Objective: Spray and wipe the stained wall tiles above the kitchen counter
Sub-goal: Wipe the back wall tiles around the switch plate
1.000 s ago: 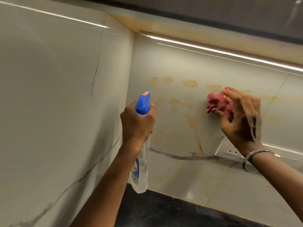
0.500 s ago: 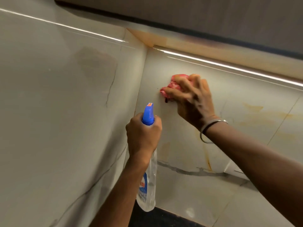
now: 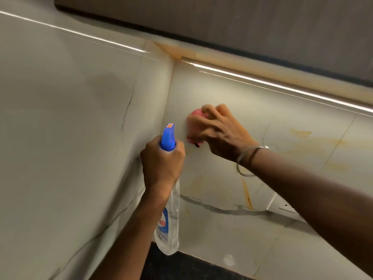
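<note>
My left hand (image 3: 161, 162) grips the neck of a clear spray bottle (image 3: 168, 225) with a blue nozzle (image 3: 168, 137), held upright near the wall corner. My right hand (image 3: 220, 132) presses a bunched pink cloth (image 3: 194, 116) against the pale wall tile (image 3: 212, 91) just right of the corner; the hand is blurred and covers most of the cloth. Yellow-orange stains (image 3: 300, 133) mark the tile further right, and an orange streak (image 3: 247, 194) runs down below my right wrist.
A white socket plate (image 3: 284, 207) sits low on the right wall, partly behind my right forearm. A dark counter (image 3: 191, 267) lies below. A dark cabinet (image 3: 222, 21) overhangs the tiles, with a lit strip (image 3: 262, 81) under it. The left wall tile (image 3: 70, 138) is plain.
My right hand swept the cloth left across the stains toward the corner, then slightly down. The stains it crossed are largely gone. The left hand kept the bottle in place.
</note>
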